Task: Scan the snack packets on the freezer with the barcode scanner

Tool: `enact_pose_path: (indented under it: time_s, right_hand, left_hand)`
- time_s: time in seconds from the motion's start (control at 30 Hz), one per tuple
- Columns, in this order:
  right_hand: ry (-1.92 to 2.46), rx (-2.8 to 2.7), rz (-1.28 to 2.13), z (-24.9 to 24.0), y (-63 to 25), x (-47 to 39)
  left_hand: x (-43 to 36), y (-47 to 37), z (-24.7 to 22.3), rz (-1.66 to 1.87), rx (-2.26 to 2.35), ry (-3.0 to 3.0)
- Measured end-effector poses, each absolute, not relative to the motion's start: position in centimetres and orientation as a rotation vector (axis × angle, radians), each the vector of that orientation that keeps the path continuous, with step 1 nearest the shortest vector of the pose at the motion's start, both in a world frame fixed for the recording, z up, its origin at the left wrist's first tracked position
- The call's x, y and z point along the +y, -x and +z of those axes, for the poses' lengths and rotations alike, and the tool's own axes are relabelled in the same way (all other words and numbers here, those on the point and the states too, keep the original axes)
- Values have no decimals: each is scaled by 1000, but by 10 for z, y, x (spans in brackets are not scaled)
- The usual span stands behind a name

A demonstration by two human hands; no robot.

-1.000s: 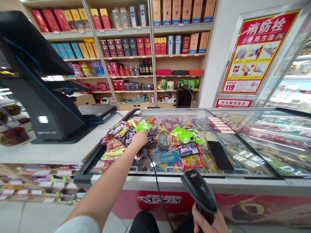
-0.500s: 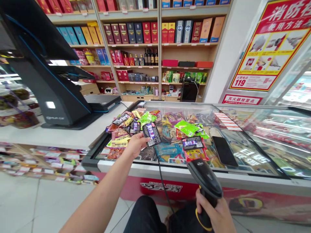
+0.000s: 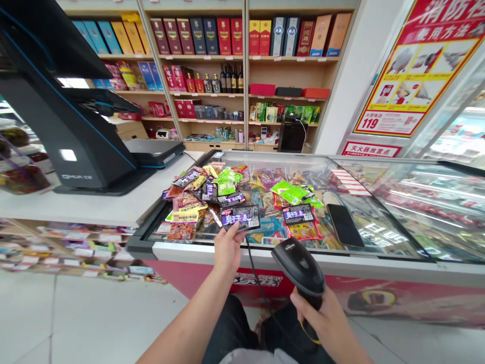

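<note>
Between thumb and fingers, my left hand (image 3: 228, 247) pinches the lower edge of a black snack packet (image 3: 246, 216) with a purple label, its printed side facing me. My right hand (image 3: 322, 316) is wrapped round the handle of a black barcode scanner (image 3: 301, 268), whose head points forward and left towards the packet. Left of the packet lies a heap of mixed snack packets (image 3: 189, 202) on the glass freezer lid. A smaller pile lies to the right, with green packets (image 3: 291, 192) behind, a black packet (image 3: 298, 214) in front and a red-and-yellow one (image 3: 305, 231) under it.
A black phone (image 3: 344, 225) lies on the freezer's glass top (image 3: 261, 177). The scanner's cable (image 3: 253, 268) hangs over the freezer's front edge. At left, a counter (image 3: 113, 207) carries a checkout terminal (image 3: 91, 136). Shelves of boxes (image 3: 223, 58) stand behind.
My left hand has moved right with the black packet and turned it level, away from the heap. The scanner has shifted left and slightly up. My view has tilted down a little.
</note>
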State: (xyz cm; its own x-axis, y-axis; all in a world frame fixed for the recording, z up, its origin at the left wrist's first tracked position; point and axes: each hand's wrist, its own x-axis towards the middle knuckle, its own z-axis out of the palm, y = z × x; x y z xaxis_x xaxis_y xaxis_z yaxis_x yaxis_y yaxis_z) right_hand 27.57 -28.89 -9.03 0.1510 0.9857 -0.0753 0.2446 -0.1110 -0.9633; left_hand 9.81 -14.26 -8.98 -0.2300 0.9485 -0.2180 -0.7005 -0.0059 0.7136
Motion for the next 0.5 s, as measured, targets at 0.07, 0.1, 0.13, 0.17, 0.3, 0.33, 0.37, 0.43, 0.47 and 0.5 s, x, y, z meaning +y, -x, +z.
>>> enact_pose_path:
  time_s: [0.07, 0.1, 0.13, 0.17, 0.3, 0.33, 0.37, 0.43, 0.47, 0.5]
  right_hand:
    - [1539, -1248, 1061, -85, -267, -290]
    - [1546, -1254, 1061, -82, -264, -290]
    - [1555, -1262, 1057, -80, -261, -290]
    - [1565, -1272, 1047, -78, -259, -290]
    - [1600, -1288, 1007, -76, -261, -287]
    - [1596, -1294, 1007, -77, -263, -286]
    - [1590, -1300, 1008, -78, -264, -286]
    - [1571, -1318, 1012, -79, -266, -284]
    - [1567, -1319, 1007, -79, -266, -284]
    - [1569, -1311, 1000, -79, -266, -284]
  left_hand:
    - [-149, -103, -95, 1578, 834, -336]
    - [-152, -105, -97, 1570, 831, -326]
    - [-154, -106, -99, 1573, 834, -327]
    - [-155, -106, -100, 1589, 842, -333]
    - [-157, -102, -101, 1666, 901, -409]
    - [-158, -101, -101, 1667, 922, -444]
    - [-158, -101, -100, 1658, 947, -485]
    - [-160, -101, -99, 1635, 986, -562]
    - [-160, -101, -99, 1627, 995, -587]
    - [-160, -101, -99, 1621, 997, -598]
